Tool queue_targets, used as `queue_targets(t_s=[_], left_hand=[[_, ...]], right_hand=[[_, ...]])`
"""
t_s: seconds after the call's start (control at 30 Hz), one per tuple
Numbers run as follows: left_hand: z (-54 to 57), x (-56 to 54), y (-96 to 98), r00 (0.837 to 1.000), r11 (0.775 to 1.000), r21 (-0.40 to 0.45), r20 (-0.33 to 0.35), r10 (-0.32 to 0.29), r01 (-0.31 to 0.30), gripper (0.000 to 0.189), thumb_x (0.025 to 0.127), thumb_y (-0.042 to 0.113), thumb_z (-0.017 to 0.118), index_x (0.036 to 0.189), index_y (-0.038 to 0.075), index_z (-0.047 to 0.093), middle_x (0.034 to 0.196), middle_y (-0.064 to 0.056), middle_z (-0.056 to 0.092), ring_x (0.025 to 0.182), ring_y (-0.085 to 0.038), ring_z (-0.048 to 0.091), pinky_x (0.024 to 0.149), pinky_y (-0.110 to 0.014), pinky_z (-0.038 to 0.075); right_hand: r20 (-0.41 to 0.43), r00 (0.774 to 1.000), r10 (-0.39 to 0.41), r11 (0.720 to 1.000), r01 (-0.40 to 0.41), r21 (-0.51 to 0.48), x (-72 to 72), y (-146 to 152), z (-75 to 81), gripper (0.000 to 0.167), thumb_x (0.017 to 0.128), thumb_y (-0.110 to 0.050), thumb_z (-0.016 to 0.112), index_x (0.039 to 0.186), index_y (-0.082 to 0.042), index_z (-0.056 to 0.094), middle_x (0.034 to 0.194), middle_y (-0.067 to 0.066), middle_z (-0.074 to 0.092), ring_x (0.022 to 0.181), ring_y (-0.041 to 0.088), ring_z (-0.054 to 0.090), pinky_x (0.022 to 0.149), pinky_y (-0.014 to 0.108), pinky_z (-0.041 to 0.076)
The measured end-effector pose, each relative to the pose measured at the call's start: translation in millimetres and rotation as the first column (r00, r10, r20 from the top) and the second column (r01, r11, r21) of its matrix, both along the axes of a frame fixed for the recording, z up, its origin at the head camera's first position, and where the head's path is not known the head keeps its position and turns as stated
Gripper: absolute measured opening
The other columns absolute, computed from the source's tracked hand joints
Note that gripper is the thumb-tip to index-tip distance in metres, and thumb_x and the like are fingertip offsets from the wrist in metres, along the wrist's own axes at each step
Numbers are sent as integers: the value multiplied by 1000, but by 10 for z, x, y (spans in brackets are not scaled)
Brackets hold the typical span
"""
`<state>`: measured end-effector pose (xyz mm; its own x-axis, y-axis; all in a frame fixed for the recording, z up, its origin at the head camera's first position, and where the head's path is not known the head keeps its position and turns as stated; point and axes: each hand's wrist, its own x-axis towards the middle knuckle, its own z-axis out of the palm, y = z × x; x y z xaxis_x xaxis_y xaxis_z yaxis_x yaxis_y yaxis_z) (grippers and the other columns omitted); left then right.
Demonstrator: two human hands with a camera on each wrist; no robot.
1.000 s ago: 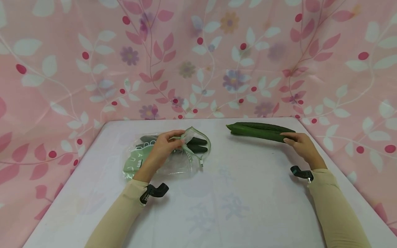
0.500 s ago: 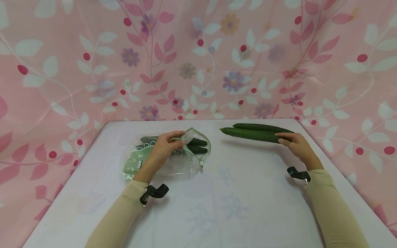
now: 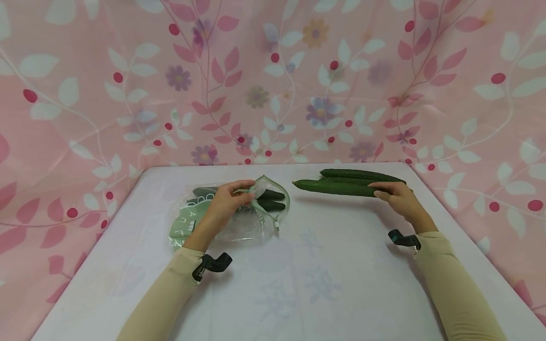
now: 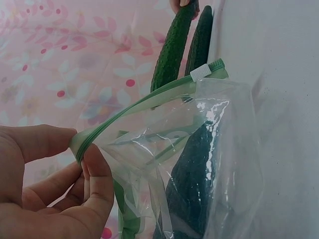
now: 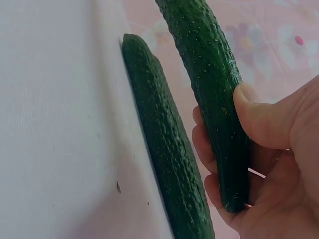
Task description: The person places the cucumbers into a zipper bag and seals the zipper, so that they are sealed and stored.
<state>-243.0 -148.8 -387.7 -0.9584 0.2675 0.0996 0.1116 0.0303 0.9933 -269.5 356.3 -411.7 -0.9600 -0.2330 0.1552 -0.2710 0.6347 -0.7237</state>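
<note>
My left hand [image 3: 227,202] pinches the green rim of a clear zip bag [image 3: 245,230] between thumb and fingers. The bag lies on its side, its mouth spread toward the right, with a white slider [image 4: 201,72] on the rim. Dark green cucumbers [image 3: 271,205] are inside it, partly hidden by the hand and the green print. My right hand [image 3: 398,198] grips a cucumber [image 3: 334,187] by its right end, holding it above the table with its tip toward the bag mouth. Behind it, more cucumber [image 3: 362,174] lies on the table; how many pieces is unclear.
The table [image 3: 298,284] has a white cloth with faint marks. A pink floral curtain [image 3: 273,118] hangs along its back and sides. Each wrist wears a black camera mount [image 3: 212,264].
The right hand has drawn its cucumber leftward, toward the bag, and away from the cucumber behind it. The left hand and bag stay where they were.
</note>
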Motion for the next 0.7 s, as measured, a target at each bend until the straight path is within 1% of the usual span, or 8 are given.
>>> queue_targets(t_s=[0.13, 0.23, 0.3, 0.43, 0.5, 0.57, 0.67, 0.7], left_hand=[[7, 2, 6, 1000, 1000, -1, -2, -10, 10, 47, 99, 5, 69, 144, -4, 59, 145, -17, 56, 101, -20, 64, 93, -38, 54], [4, 3, 5, 1000, 1000, -2, -2, -12, 12, 47, 99, 4, 69, 144, -4, 59, 146, -17, 55, 101, -20, 64, 93, -38, 54], [-3, 2, 3, 1000, 1000, -2, -4, -12, 12, 47, 99, 4, 68, 144, -5, 58, 146, -17, 55, 101, -19, 64, 94, -38, 55], [-1, 5, 7, 1000, 1000, 4, -5, -13, 13, 47, 99, 3, 68, 144, -5, 58, 146, -17, 55, 102, -20, 64, 94, -39, 54], [0, 6, 11, 1000, 1000, 7, -5, -14, 14, 46, 99, 3, 68, 144, -5, 59, 146, -17, 55, 103, -21, 63, 94, -40, 55], [-5, 5, 12, 1000, 1000, 8, -8, -15, 15, 47, 99, 3, 68, 144, -5, 58, 147, -17, 54, 104, -21, 63, 94, -39, 55], [-7, 2, 14, 1000, 1000, 12, -9, -19, 19, 47, 99, 3, 68, 144, -6, 57, 148, -18, 53, 104, -21, 63, 93, -37, 55], [-8, 1, 15, 1000, 1000, 12, -10, -20, 20, 47, 99, 3, 68, 144, -6, 57, 148, -18, 53, 104, -21, 63, 92, -37, 55]], right_hand=[[18, 1000, 16, 1000, -16, -16, 20, -56, 25, 38, 109, -13, 55, 141, 7, 59, 144, 32, 52, 128, 46, 51, 103, 64, 42], [6, 1000, 27, 1000, -27, -9, 27, -88, 31, 38, 109, -13, 56, 141, 8, 59, 143, 33, 53, 128, 47, 51, 103, 66, 41], [-13, 999, 30, 1000, -30, 1, 22, -107, 29, 37, 109, -12, 57, 140, 8, 60, 141, 32, 55, 127, 46, 53, 101, 62, 44], [-38, 999, 31, 999, -31, 16, 11, -164, 25, 34, 107, -11, 59, 138, 5, 64, 139, 28, 59, 122, 40, 57, 94, 43, 50], [-44, 998, 37, 999, -37, 17, 14, -201, 24, 34, 107, -12, 60, 137, 4, 65, 138, 27, 61, 121, 39, 58, 91, 37, 50], [-42, 998, 46, 999, -46, 12, 24, -241, 30, 34, 107, -12, 60, 136, 4, 66, 137, 27, 61, 122, 39, 58, 92, 40, 50], [-40, 997, 59, 998, -59, 0, 33, -298, 33, 33, 107, -11, 60, 136, 4, 66, 137, 27, 61, 122, 40, 58, 95, 50, 49], [-37, 998, 59, 998, -59, -5, 35, -315, 33, 33, 107, -11, 60, 136, 4, 66, 137, 27, 61, 122, 39, 58, 95, 52, 49]])
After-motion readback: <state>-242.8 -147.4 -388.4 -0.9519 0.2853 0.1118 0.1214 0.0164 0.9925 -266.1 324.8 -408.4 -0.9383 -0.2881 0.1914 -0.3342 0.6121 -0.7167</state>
